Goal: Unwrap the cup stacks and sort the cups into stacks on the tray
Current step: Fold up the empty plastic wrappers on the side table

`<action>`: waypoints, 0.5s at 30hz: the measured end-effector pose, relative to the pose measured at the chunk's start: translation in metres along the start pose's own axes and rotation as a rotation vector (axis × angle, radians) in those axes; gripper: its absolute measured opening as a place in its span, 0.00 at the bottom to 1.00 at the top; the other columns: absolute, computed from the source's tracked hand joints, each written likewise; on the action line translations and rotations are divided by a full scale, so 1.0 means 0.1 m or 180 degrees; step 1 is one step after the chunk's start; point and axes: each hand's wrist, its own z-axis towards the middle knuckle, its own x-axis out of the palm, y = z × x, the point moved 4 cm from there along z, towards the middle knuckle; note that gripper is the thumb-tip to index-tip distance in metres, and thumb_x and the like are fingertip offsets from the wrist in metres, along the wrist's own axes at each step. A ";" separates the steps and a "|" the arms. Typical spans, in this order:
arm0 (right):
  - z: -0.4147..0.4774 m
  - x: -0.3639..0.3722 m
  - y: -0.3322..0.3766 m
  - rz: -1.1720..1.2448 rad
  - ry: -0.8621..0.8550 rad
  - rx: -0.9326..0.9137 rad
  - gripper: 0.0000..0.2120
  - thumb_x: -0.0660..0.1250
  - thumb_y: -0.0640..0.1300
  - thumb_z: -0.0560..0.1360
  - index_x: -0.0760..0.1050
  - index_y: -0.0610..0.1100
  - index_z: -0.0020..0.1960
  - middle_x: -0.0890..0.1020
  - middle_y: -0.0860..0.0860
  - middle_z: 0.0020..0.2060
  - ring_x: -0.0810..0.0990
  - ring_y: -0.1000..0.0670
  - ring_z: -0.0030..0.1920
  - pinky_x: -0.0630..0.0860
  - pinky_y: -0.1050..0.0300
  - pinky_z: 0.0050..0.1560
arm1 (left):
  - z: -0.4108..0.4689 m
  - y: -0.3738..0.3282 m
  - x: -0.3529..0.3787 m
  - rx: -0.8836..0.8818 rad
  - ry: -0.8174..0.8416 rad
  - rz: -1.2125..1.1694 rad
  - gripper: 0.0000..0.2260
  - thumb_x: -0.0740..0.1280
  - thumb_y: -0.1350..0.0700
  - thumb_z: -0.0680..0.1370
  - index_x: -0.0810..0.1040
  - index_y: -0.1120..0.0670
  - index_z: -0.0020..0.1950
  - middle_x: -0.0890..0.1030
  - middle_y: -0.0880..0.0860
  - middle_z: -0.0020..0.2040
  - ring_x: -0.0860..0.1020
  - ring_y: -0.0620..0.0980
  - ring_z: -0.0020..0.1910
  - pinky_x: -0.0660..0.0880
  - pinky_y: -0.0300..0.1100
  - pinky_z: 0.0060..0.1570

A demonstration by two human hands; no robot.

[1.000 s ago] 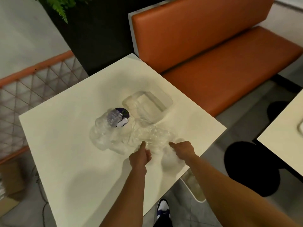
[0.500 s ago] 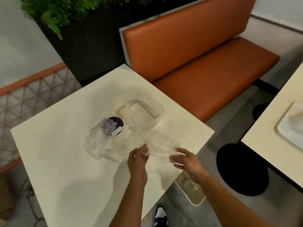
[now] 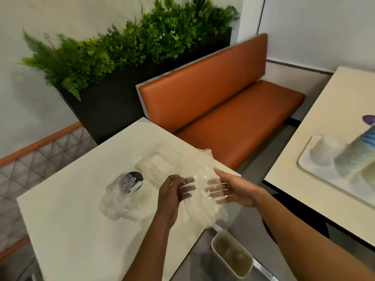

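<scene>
Both hands hold a crumpled sheet of clear plastic wrap [image 3: 199, 179] above the near right corner of the cream counter [image 3: 77, 209]. The left hand [image 3: 172, 197] grips the wrap's left side, with its fingers [image 3: 187, 187] showing through the film. The right hand [image 3: 231, 189] grips the right side, thumb on top and fingers [image 3: 215, 189] spread behind the plastic. The wrap hangs between the two hands, lifted off the counter, and its top edge rises toward the orange bench [image 3: 223, 110].

On the counter, left of the hands, lies a wrapped stack of clear cups [image 3: 121, 193] on its side, with a dark round label [image 3: 135, 178] at the end nearest the hands. Just beyond that label sits a clear plastic container [image 3: 157, 166], partly behind the lifted wrap.

On the floor below the counter's near right corner stands a white bin [image 3: 231, 253].

A second counter [image 3: 324, 138] stands to the right of the first, well apart from the hands. It carries a white tray [image 3: 306, 157] with a short white stack of cups [image 3: 322, 151] and a taller leaning stack with blue rims [image 3: 357, 153]. The tray is blurred, so finer detail cannot be told.

A dark planter with green plants [image 3: 125, 45] stands behind the bench.
</scene>
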 end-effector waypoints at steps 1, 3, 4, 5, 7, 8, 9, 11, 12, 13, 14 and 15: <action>-0.08 -0.02 0.05 -0.0086 0.0068 -0.0081 0.26 0.64 0.61 0.81 0.78 0.41 0.66 0.86 0.43 0.58 0.85 0.43 0.58 0.82 0.48 0.56 | -0.02 -0.03 0.07 0.0058 0.0054 0.0110 0.07 0.61 0.59 0.85 0.76 0.56 0.49 0.86 0.61 0.54 0.85 0.55 0.43 0.79 0.45 0.40; -0.25 -0.09 0.13 -0.0205 0.0099 -0.0319 0.18 0.67 0.51 0.82 0.79 0.40 0.66 0.86 0.43 0.59 0.86 0.44 0.58 0.82 0.48 0.56 | -0.08 -0.07 0.21 0.0124 0.0156 0.0240 0.05 0.62 0.58 0.85 0.76 0.57 0.51 0.86 0.61 0.54 0.85 0.55 0.44 0.79 0.45 0.42; -0.35 -0.15 0.17 -0.0194 0.0082 -0.0438 0.16 0.68 0.47 0.82 0.79 0.39 0.66 0.86 0.42 0.58 0.86 0.44 0.56 0.82 0.48 0.55 | -0.12 -0.08 0.29 0.0106 0.0235 0.0278 0.05 0.62 0.56 0.85 0.76 0.57 0.53 0.86 0.60 0.55 0.85 0.55 0.45 0.79 0.46 0.43; -0.43 -0.21 0.22 -0.0163 0.0042 -0.0546 0.15 0.69 0.45 0.82 0.80 0.38 0.65 0.86 0.41 0.57 0.87 0.45 0.53 0.82 0.49 0.53 | -0.15 -0.08 0.38 0.0058 0.0334 0.0312 0.06 0.63 0.55 0.85 0.76 0.56 0.56 0.86 0.59 0.55 0.85 0.55 0.46 0.79 0.47 0.44; -0.60 -0.34 0.31 -0.0107 -0.0069 -0.0718 0.15 0.69 0.43 0.81 0.80 0.36 0.64 0.87 0.41 0.56 0.87 0.45 0.50 0.83 0.48 0.52 | -0.21 -0.08 0.56 -0.0064 0.0601 0.0473 0.11 0.63 0.51 0.85 0.76 0.55 0.63 0.86 0.58 0.56 0.84 0.54 0.47 0.79 0.47 0.45; -0.69 -0.41 0.35 -0.0099 -0.0100 -0.0785 0.15 0.68 0.43 0.81 0.80 0.36 0.64 0.86 0.41 0.56 0.87 0.44 0.51 0.82 0.45 0.56 | -0.25 -0.07 0.65 -0.0094 0.0724 0.0596 0.12 0.64 0.51 0.84 0.77 0.55 0.65 0.86 0.57 0.56 0.83 0.53 0.47 0.80 0.46 0.45; -0.80 -0.49 0.39 -0.0101 -0.0124 -0.0847 0.15 0.68 0.43 0.81 0.79 0.35 0.64 0.86 0.41 0.57 0.86 0.41 0.54 0.80 0.41 0.62 | -0.29 -0.07 0.76 -0.0084 0.0815 0.0715 0.12 0.65 0.53 0.84 0.78 0.54 0.66 0.86 0.57 0.55 0.83 0.52 0.45 0.80 0.46 0.44; -1.01 -0.62 0.45 -0.0181 -0.0082 -0.0988 0.16 0.69 0.44 0.81 0.79 0.36 0.65 0.86 0.40 0.58 0.84 0.38 0.59 0.76 0.37 0.67 | -0.34 -0.09 0.94 0.0036 0.0901 0.0844 0.11 0.67 0.57 0.83 0.80 0.55 0.65 0.86 0.58 0.51 0.81 0.50 0.42 0.79 0.44 0.41; -1.13 -0.70 0.47 -0.0250 -0.0025 -0.1079 0.15 0.68 0.43 0.81 0.79 0.37 0.65 0.86 0.41 0.56 0.86 0.40 0.57 0.78 0.38 0.65 | -0.38 -0.10 1.04 0.0124 0.0935 0.0878 0.10 0.67 0.58 0.83 0.80 0.55 0.64 0.86 0.58 0.50 0.81 0.50 0.42 0.78 0.43 0.41; -1.24 -0.76 0.48 -0.0329 0.0055 -0.1153 0.14 0.67 0.41 0.82 0.79 0.38 0.65 0.87 0.44 0.54 0.87 0.44 0.52 0.81 0.43 0.59 | -0.42 -0.12 1.13 0.0210 0.0972 0.0906 0.10 0.67 0.59 0.83 0.80 0.55 0.64 0.86 0.58 0.50 0.81 0.50 0.42 0.78 0.44 0.42; -1.36 -0.85 0.48 -0.0400 0.0117 -0.1220 0.12 0.66 0.38 0.82 0.79 0.39 0.65 0.88 0.46 0.51 0.87 0.48 0.47 0.84 0.47 0.52 | -0.46 -0.15 1.23 0.0292 0.1020 0.0946 0.10 0.67 0.59 0.83 0.79 0.55 0.64 0.86 0.59 0.50 0.82 0.50 0.43 0.78 0.45 0.44; -1.46 -0.92 0.48 -0.0467 0.0145 -0.1294 0.12 0.65 0.34 0.82 0.79 0.40 0.64 0.88 0.48 0.50 0.87 0.50 0.45 0.84 0.51 0.48 | -0.50 -0.18 1.32 0.0357 0.1070 0.0974 0.11 0.66 0.59 0.83 0.78 0.54 0.65 0.86 0.59 0.52 0.82 0.50 0.44 0.79 0.46 0.45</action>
